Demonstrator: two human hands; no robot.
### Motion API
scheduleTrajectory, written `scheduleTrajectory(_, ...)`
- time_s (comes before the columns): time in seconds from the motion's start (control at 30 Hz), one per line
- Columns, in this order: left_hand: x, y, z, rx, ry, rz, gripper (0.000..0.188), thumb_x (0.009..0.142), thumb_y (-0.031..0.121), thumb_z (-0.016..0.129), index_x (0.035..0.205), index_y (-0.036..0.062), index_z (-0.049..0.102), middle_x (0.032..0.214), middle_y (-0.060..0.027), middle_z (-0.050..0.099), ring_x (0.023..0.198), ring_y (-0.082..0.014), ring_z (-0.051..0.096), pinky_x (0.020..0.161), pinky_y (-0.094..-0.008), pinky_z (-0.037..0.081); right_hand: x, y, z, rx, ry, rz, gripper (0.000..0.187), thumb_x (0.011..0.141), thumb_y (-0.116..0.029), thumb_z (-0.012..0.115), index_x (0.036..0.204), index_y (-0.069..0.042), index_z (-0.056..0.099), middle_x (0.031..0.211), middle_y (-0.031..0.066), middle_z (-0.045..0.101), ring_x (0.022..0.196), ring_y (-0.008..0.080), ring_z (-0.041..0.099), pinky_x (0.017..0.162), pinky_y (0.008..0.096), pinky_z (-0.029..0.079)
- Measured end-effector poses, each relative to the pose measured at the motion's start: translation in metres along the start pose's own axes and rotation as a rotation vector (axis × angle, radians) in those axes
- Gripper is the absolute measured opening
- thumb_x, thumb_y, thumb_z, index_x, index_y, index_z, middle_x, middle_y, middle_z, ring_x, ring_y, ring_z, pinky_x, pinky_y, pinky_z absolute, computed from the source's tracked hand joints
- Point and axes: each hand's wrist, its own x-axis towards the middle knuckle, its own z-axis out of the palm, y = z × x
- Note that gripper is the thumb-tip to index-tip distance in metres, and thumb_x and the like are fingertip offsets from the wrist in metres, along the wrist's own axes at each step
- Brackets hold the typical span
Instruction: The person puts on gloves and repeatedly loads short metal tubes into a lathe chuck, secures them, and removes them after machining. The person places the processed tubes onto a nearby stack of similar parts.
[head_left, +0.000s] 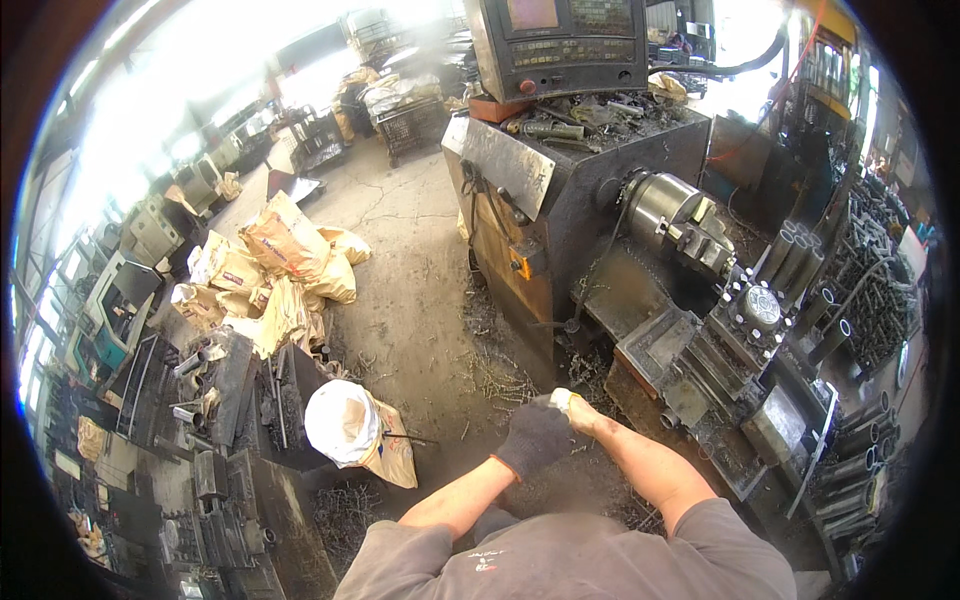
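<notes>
A dark grey knit-gloved left hand [535, 440] and a bare-forearmed right hand [577, 410] are resting together at lower centre of the frame.
A small, soft-looking white-and-yellow item [562, 398] is lying at the right hand's end, up and to the right of the glove; the right hand is being the nearer, and the item's long axis is too small to tell. The left fingers are appearing curled, but whether either hand is gripping anything, or the item is being worn, I cannot tell. Below, a grey concrete floor [400, 265] is carrying curly metal shavings [490, 382]; a dark metal lathe [590, 165] is filling the right, and brown paper sacks [290, 245] are slumping at left.
</notes>
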Motion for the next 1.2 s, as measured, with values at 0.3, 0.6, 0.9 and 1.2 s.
scheduleTrajectory(0.3,-0.019,0.010,0.013,-0.195,0.038,-0.031,0.028,0.095,0.034,0.064,0.085,0.0082,0.071,0.090,-0.0143,0.075,0.082,-0.0378,0.072,0.077,-0.0513,0.056,0.034,0.015,0.023,0.925,-0.045,-0.137,0.065,0.107,-0.042,0.048,0.153,0.004,0.049,0.151,0.0220,0.059,0.135,0.0332,0.057,0.116,0.0410,0.043)
scheduleTrajectory(0.6,-0.021,0.020,0.013,-0.298,-0.169,-0.128,0.029,0.096,0.035,0.062,0.094,0.0094,0.075,0.090,-0.0176,0.075,0.083,-0.0399,0.071,0.076,-0.0513,0.056,-0.002,-0.067,-0.016,0.935,-0.236,-0.403,0.024,0.097,-0.006,0.066,0.118,0.003,0.074,0.124,0.0196,0.073,0.128,0.0330,0.065,0.116,0.0407,0.047)
scheduleTrajectory(0.9,-0.007,0.030,-0.037,-0.564,-0.103,-0.228,0.028,0.092,0.032,0.071,0.088,0.0050,0.075,0.083,-0.0179,0.073,0.078,-0.0345,0.071,0.074,-0.0458,0.056,0.016,-0.094,-0.038,1.395,-0.069,0.152,0.069,0.105,-0.051,0.043,0.106,0.010,0.074,0.114,0.0221,0.076,0.107,0.0318,0.069,0.109,0.0428,0.047)
scheduleTrajectory(1.2,-0.003,0.011,-0.031,-0.656,-0.182,-0.317,0.024,0.091,0.028,0.074,0.095,0.0059,0.079,0.089,-0.0159,0.077,0.082,-0.0278,0.074,0.079,-0.0421,0.056,-0.002,-0.066,-0.013,0.808,-0.019,-0.492,0.047,0.097,-0.021,0.071,0.140,-0.004,0.064,0.153,0.0145,0.059,0.141,0.0249,0.055,0.123,0.0431,0.039)
